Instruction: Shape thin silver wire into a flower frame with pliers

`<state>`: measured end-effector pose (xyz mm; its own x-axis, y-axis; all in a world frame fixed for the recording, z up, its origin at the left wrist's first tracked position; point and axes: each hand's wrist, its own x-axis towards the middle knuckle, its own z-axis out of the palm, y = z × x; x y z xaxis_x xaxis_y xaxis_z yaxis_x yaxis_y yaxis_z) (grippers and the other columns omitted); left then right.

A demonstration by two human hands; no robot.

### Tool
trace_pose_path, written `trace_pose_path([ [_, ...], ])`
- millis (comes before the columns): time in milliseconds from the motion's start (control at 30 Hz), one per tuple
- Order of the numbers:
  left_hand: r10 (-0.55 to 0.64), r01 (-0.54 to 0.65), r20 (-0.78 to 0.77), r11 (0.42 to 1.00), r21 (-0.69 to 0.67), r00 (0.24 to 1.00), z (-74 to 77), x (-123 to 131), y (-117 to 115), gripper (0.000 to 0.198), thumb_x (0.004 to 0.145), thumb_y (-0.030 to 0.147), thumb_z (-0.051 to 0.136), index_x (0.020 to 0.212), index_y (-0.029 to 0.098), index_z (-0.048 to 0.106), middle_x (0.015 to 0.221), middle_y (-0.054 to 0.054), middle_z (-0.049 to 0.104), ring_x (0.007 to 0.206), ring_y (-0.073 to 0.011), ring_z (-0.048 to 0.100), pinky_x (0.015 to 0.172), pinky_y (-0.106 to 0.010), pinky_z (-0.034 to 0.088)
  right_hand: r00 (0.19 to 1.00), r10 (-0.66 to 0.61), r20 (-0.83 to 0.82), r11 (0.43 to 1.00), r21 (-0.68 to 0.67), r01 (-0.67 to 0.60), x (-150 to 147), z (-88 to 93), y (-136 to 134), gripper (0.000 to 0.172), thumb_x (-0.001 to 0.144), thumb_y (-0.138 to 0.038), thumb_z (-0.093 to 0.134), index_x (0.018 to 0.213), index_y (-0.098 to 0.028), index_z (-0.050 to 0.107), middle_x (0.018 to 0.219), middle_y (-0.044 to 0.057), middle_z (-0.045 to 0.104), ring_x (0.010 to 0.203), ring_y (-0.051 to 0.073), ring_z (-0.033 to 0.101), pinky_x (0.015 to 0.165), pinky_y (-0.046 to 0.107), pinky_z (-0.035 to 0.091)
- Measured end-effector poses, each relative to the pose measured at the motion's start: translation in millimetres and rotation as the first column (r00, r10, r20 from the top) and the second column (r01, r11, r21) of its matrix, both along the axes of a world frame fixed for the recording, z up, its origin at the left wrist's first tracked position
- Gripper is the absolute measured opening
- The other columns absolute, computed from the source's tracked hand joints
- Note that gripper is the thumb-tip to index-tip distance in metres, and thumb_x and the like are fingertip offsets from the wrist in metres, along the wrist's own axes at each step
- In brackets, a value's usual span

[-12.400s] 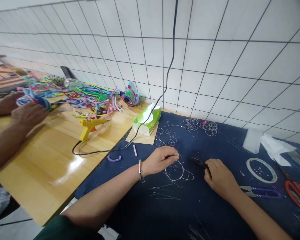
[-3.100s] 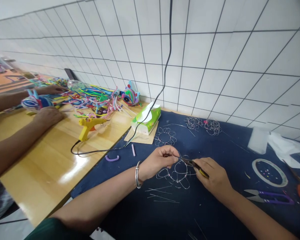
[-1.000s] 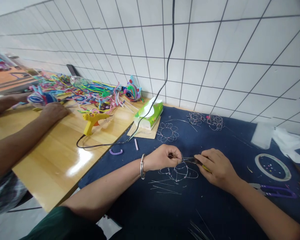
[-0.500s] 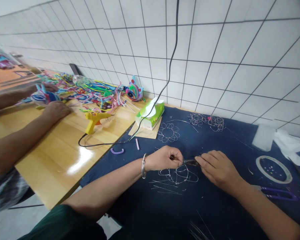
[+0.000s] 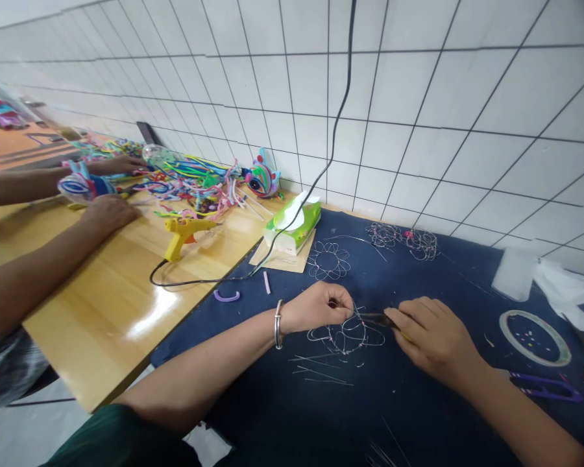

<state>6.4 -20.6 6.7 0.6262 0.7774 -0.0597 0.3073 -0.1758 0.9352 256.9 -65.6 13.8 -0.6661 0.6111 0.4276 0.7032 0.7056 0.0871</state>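
My left hand [image 5: 318,307], a metal bangle on its wrist, pinches the upper edge of a thin wire flower frame [image 5: 345,336] that lies on the dark blue cloth [image 5: 321,415]. My right hand [image 5: 433,337] is closed round small pliers [image 5: 377,319], whose dark tip points left and meets the wire close to my left fingertips. Loose cut wire pieces [image 5: 321,370] lie just in front of the frame.
A finished wire flower [image 5: 328,261] and tangled wire pieces [image 5: 403,239] lie farther back. Green tissue pack [image 5: 292,227], yellow glue gun [image 5: 182,232] with its black cord, tape ring [image 5: 534,329], purple snips [image 5: 545,387]. Another person's hands [image 5: 104,211] work among coloured strips [image 5: 185,185] on the wooden table at left.
My hands stay on the wire frame; the pliers tip has shifted slightly along the wire. The other person's far hand has reached into the coloured strips.
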Motion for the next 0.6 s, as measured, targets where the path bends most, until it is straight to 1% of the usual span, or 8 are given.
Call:
trace_pose_path([
  [67, -0.008, 0.008, -0.001, 1.0, -0.005, 1.0, -1.0, 0.3, -0.7, 0.012, 0.07, 0.013, 0.048, 0.074, 0.012, 0.06, 0.068, 0.001, 0.057, 0.058, -0.0055, 0.046, 0.055, -0.017, 0.038, 0.998, -0.036, 0.049, 0.999, 0.029, 0.034, -4.6, 0.1, -3.6, 0.026, 0.078, -0.019, 0.054, 0.104, -0.018, 0.058, 0.089, 0.006, 0.059, 0.08, 0.018, 0.049, 0.071, 0.033, 0.037],
  [200, -0.033, 0.033, 0.003, 0.999, 0.0, 0.999, -3.1, 1.2, -1.9, 0.013, 0.069, 0.011, 0.047, 0.073, 0.012, 0.059, 0.068, 0.001, 0.056, 0.058, -0.0054, 0.046, 0.055, -0.017, 0.038, 0.994, -0.073, 0.076, 0.996, 0.064, 0.069, -8.9, -0.8, -7.3, 0.026, 0.079, -0.02, 0.053, 0.104, -0.017, 0.058, 0.09, 0.006, 0.059, 0.08, 0.018, 0.048, 0.07, 0.033, 0.036],
  [400, -0.053, 0.053, -0.018, 0.998, 0.019, 0.998, -4.5, 1.6, -2.3, 0.013, 0.067, 0.01, 0.048, 0.073, 0.012, 0.059, 0.066, 0.002, 0.054, 0.057, -0.005, 0.044, 0.055, -0.016, 0.037, 0.991, -0.049, 0.127, 0.997, 0.071, 0.04, -7.6, -3.6, -6.5, 0.026, 0.08, -0.018, 0.052, 0.105, -0.018, 0.058, 0.089, 0.006, 0.059, 0.08, 0.018, 0.048, 0.07, 0.032, 0.035],
  [600, -0.051, 0.05, -0.035, 0.999, -0.013, 0.998, -4.2, 1.7, -2.0, 0.011, 0.067, 0.012, 0.051, 0.074, 0.013, 0.06, 0.063, 0.003, 0.052, 0.055, -0.0048, 0.042, 0.053, -0.016, 0.036, 0.985, -0.044, 0.166, 0.995, 0.095, 0.029, -4.4, -7.7, -6.1, 0.027, 0.08, -0.015, 0.053, 0.107, -0.019, 0.057, 0.09, 0.006, 0.058, 0.079, 0.017, 0.047, 0.068, 0.032, 0.034],
])
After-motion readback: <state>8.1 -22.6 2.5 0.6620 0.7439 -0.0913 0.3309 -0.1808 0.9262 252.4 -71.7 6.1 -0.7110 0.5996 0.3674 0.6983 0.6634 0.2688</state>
